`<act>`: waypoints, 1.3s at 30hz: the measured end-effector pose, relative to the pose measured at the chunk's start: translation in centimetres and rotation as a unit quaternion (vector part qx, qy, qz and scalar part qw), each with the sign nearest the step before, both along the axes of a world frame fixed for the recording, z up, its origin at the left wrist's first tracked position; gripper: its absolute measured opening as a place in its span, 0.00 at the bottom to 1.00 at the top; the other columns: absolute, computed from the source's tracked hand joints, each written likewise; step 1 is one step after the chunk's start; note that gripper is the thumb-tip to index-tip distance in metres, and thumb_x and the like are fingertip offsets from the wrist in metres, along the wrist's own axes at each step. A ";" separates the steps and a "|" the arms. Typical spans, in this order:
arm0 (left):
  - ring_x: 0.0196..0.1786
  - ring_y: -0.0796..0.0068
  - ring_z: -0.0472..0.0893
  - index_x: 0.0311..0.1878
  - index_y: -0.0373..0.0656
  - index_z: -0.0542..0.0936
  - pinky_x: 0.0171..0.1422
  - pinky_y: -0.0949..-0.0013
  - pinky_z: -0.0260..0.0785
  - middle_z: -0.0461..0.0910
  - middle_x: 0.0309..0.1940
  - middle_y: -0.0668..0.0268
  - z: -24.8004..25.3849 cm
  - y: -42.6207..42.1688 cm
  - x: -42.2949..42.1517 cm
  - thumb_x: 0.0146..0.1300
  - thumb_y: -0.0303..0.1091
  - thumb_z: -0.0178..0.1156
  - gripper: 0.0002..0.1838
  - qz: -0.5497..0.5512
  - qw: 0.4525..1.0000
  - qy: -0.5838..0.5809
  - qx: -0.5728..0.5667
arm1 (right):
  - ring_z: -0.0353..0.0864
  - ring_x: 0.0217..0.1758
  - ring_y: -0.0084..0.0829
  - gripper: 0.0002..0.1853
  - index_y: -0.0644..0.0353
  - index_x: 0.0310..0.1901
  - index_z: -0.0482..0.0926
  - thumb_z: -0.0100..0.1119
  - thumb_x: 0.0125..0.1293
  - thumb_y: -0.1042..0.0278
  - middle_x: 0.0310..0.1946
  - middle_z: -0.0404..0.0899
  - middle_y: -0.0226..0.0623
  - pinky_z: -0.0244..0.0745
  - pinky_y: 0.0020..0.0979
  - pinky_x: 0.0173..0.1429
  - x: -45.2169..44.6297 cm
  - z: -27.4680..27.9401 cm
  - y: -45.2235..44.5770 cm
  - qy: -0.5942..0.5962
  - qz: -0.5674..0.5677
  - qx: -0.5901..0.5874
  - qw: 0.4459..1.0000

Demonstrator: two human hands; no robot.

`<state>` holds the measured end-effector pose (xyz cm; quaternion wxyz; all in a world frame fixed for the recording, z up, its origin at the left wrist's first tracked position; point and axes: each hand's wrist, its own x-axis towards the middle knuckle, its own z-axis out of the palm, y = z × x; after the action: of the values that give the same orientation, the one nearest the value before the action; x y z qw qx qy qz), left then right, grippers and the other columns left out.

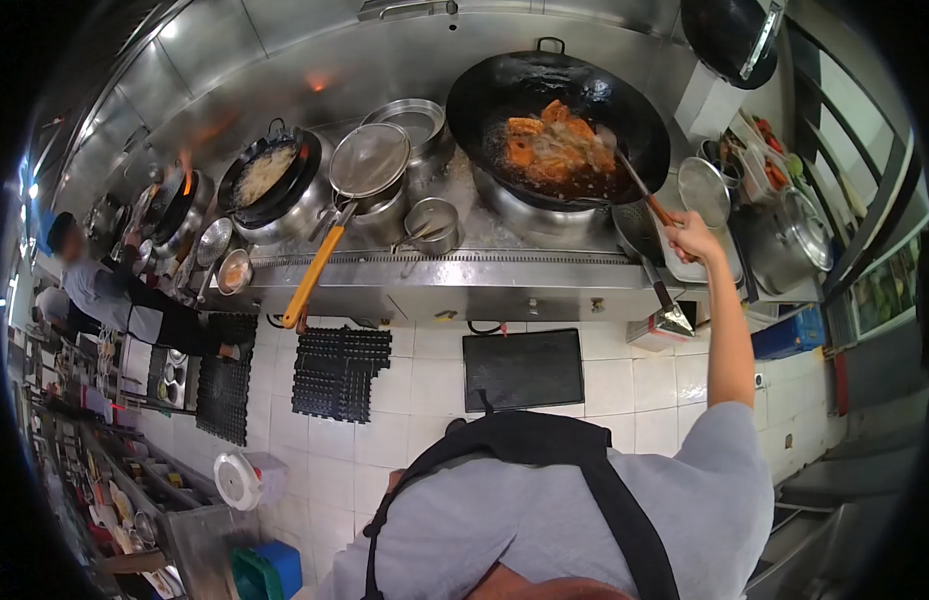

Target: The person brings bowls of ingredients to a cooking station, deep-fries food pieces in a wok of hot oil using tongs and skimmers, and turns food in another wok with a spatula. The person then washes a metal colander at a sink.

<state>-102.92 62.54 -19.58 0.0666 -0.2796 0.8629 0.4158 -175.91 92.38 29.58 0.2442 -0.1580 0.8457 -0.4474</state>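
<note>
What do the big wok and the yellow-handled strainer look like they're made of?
Wok: probably iron or steel, glossy black with bright glints. Strainer: apparently metal, its fine mesh silvery-grey. Handle: smooth yellow, perhaps painted wood or plastic; I can't tell.

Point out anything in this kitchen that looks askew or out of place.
The yellow-handled strainer juts past the stove's front edge, where it could be bumped. On the floor, the middle black mat has a stepped, uneven outline, as if a section were missing.
</note>
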 end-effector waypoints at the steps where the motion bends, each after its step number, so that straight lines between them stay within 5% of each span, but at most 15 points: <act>1: 0.32 0.68 0.84 0.43 0.35 0.82 0.32 0.68 0.75 0.85 0.32 0.58 0.1 0.3 0.0 0.64 0.33 0.57 0.11 0.016 1.000 -0.018 0.007 | 0.64 0.10 0.19 0.23 0.69 0.60 0.73 0.55 0.62 0.75 0.15 0.68 0.28 0.60 0.26 0.12 0.1 0.8 1.1 0.011 0.007 0.021 1.000; 11: 0.34 0.68 0.85 0.40 0.33 0.83 0.36 0.67 0.76 0.85 0.32 0.57 -2.2 -1.1 -2.6 0.63 0.33 0.59 0.12 0.062 0.997 -0.034 0.027 | 0.68 0.11 0.23 0.28 0.67 0.66 0.70 0.57 0.62 0.73 0.15 0.71 0.32 0.62 0.30 0.16 4.4 4.8 5.2 0.175 0.006 0.093 0.980; 13: 0.34 0.68 0.85 0.39 0.33 0.84 0.37 0.67 0.76 0.85 0.32 0.57 -2.2 -2.0 -4.0 0.62 0.33 0.59 0.12 0.163 0.978 -0.026 0.128 | 0.68 0.11 0.24 0.28 0.67 0.66 0.71 0.57 0.63 0.72 0.15 0.71 0.32 0.64 0.30 0.17 6.3 5.8 4.7 0.190 0.010 0.116 0.975; 14: 0.36 0.68 0.85 0.39 0.33 0.83 0.41 0.64 0.77 0.85 0.31 0.56 -1.9 -2.1 -4.7 0.60 0.35 0.61 0.13 0.305 0.917 0.000 0.257 | 0.69 0.11 0.24 0.27 0.67 0.65 0.71 0.57 0.63 0.72 0.15 0.71 0.33 0.64 0.30 0.17 7.6 6.6 4.8 0.183 0.012 0.125 0.975; 17: 0.37 0.66 0.85 0.37 0.31 0.83 0.42 0.62 0.78 0.85 0.30 0.57 -0.8 -2.7 -6.2 0.61 0.35 0.60 0.14 0.390 0.860 0.038 0.325 | 0.69 0.11 0.24 0.27 0.66 0.65 0.72 0.57 0.63 0.72 0.13 0.71 0.32 0.65 0.31 0.17 8.7 6.1 5.7 0.159 0.020 0.122 0.980; 20: 0.38 0.65 0.85 0.37 0.33 0.83 0.43 0.62 0.78 0.85 0.30 0.57 -1.7 -2.9 -5.6 0.61 0.34 0.61 0.12 0.125 0.992 0.016 0.024 | 0.69 0.10 0.25 0.27 0.65 0.65 0.72 0.57 0.63 0.72 0.12 0.70 0.32 0.65 0.32 0.17 8.1 4.2 5.8 0.144 0.021 0.121 0.982; 23: 0.38 0.59 0.86 0.34 0.38 0.85 0.44 0.59 0.78 0.85 0.31 0.56 -0.6 -3.5 -5.9 0.60 0.39 0.62 0.12 -0.100 0.993 0.024 -0.057 | 0.70 0.10 0.26 0.26 0.65 0.64 0.73 0.57 0.63 0.72 0.12 0.71 0.33 0.65 0.33 0.17 5.7 0.6 4.9 0.157 0.011 0.107 0.982; 29: 0.37 0.58 0.85 0.33 0.39 0.84 0.42 0.58 0.77 0.85 0.30 0.56 -2.1 -3.0 -3.5 0.60 0.41 0.61 0.13 0.037 0.999 -0.024 0.013 | 0.70 0.10 0.26 0.26 0.67 0.65 0.71 0.55 0.65 0.72 0.14 0.71 0.33 0.65 0.32 0.16 4.7 -1.0 2.8 0.168 -0.051 0.083 0.981; 34: 0.36 0.57 0.85 0.32 0.40 0.84 0.41 0.57 0.77 0.85 0.30 0.56 -2.8 -3.0 -2.4 0.60 0.42 0.61 0.14 0.052 0.998 -0.032 0.027 | 0.69 0.09 0.24 0.27 0.64 0.67 0.70 0.55 0.66 0.72 0.14 0.70 0.31 0.63 0.30 0.15 5.4 -0.4 2.2 0.107 -0.082 -0.021 0.991; 39: 0.35 0.56 0.84 0.30 0.41 0.83 0.40 0.56 0.76 0.84 0.29 0.57 -3.1 -2.4 -1.0 0.60 0.43 0.60 0.15 0.015 0.999 -0.038 -0.002 | 0.64 0.09 0.20 0.26 0.66 0.66 0.70 0.53 0.67 0.72 0.13 0.67 0.26 0.59 0.27 0.13 6.3 -1.3 2.4 0.135 -0.102 0.011 0.986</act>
<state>-103.93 60.14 -22.65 0.0924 -0.3078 0.8564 0.4040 -169.63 94.82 28.25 0.0830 -0.1274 0.8874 -0.4352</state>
